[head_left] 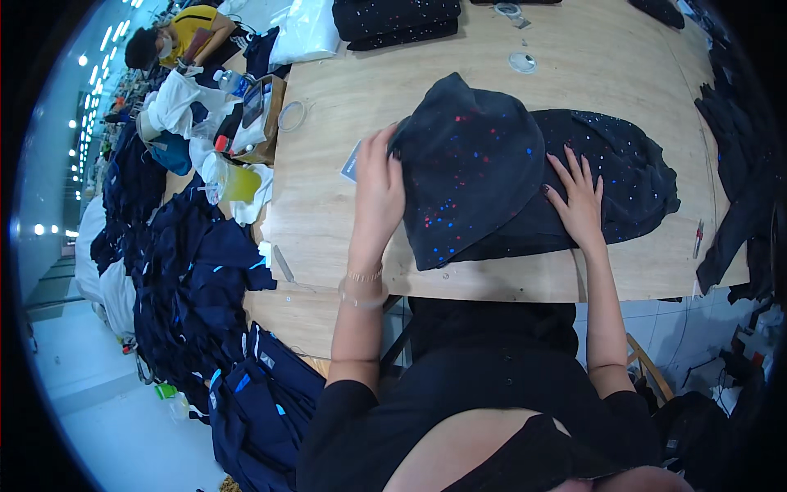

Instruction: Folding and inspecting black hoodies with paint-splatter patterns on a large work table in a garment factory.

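Observation:
A folded black garment [475,176] with red, blue and white specks lies on the wooden table in front of me. Its upper layer forms a rounded, hood-like flap at the left, while the rest stretches to the right. At the left edge, my left hand [380,184] pinches the cloth between thumb and fingers. My right hand [580,199] rests flat on the middle of the garment, palm down with fingers spread. A small card or tag [351,164] shows partly beside my left hand.
Folded speckled garments [398,20] and a clear plastic bag [305,33] sit at the far edge. Thread snips [698,238] lie right; a thin blade-like tool [283,264] lies left. A yellow drink cup [238,182], a box and piled dark clothes line the left. A person works far left.

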`<state>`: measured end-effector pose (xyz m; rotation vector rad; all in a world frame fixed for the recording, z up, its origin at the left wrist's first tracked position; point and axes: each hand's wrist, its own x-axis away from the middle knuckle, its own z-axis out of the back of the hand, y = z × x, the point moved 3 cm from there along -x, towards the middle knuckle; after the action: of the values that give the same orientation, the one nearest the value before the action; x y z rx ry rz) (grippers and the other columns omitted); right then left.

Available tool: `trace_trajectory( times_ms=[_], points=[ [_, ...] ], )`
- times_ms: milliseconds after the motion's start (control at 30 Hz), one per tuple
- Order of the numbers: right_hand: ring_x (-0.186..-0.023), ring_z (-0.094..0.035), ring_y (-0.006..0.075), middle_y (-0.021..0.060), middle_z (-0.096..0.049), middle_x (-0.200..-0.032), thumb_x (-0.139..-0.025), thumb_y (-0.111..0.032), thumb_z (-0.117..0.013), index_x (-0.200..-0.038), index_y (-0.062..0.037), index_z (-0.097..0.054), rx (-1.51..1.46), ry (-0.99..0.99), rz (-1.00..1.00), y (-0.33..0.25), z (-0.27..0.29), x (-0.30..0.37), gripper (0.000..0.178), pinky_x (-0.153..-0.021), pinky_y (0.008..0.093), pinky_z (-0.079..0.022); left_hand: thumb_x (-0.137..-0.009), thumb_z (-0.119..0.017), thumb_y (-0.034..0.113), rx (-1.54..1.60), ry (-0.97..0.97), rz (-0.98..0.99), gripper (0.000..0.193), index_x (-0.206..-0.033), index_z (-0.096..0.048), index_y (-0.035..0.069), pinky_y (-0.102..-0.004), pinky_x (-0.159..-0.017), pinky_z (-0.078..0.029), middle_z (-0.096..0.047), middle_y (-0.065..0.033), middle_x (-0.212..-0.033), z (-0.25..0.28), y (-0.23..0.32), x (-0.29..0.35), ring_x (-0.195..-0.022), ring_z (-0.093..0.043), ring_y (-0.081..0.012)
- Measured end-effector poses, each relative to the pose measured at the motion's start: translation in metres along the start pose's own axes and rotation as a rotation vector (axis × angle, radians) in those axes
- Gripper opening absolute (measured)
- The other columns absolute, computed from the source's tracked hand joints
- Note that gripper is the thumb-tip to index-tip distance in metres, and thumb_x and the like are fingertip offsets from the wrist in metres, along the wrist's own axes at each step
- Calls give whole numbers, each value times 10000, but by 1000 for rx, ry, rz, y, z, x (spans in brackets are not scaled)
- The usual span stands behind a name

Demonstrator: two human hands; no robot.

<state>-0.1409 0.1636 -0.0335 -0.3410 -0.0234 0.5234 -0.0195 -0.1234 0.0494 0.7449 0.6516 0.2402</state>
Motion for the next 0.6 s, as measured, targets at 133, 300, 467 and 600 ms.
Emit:
trace_trajectory(
  times_ms=[133,300,467,600],
  points=[
    [-1419,-209,308,3,-247,-1545,-896,-412,-552,-1405,-308,-421,-7,-3,-16,2,1,-1,536,-1114,591,-111,-880,-497,-20,-16,-540,332,340,-1218,-540,-29,-338,-936,-458,-595,-154,-1188,-35,-34,-58,-1076,-580,-241],
    [-1418,-209,308,5,-255,-1540,-885,-410,-574,-1402,-313,-423,-31,-14,-12,-1,-1,-1,548,-1119,580,-116,-901,-538,54,653,-1347,540,330,-1213,-538,-52,-329,-937,-482,-587,-148,-1222,-70,-30,-60,-1094,-577,-216],
    [-1425,-193,301,4,-246,-1545,-883,-390,-579,-1405,-298,-423,-44,-41,-27,-3,3,1,553,-1120,579,-107,-879,-601,117,490,-1424,292,361,-1211,-548,-16,-373,-995,-436,-589,-139,-1208,-11,-21,-32,-1132,-557,-231],
    [-1423,-198,301,3,-252,-1542,-881,-415,-582,-1403,-306,-423,-46,-38,-41,1,6,2,557,-1123,574,-107,-874,-606,119,465,-1348,238,368,-1213,-548,-13,-376,-999,-431,-587,-140,-1212,52,-41,8,-1135,-553,-233]
  ],
)
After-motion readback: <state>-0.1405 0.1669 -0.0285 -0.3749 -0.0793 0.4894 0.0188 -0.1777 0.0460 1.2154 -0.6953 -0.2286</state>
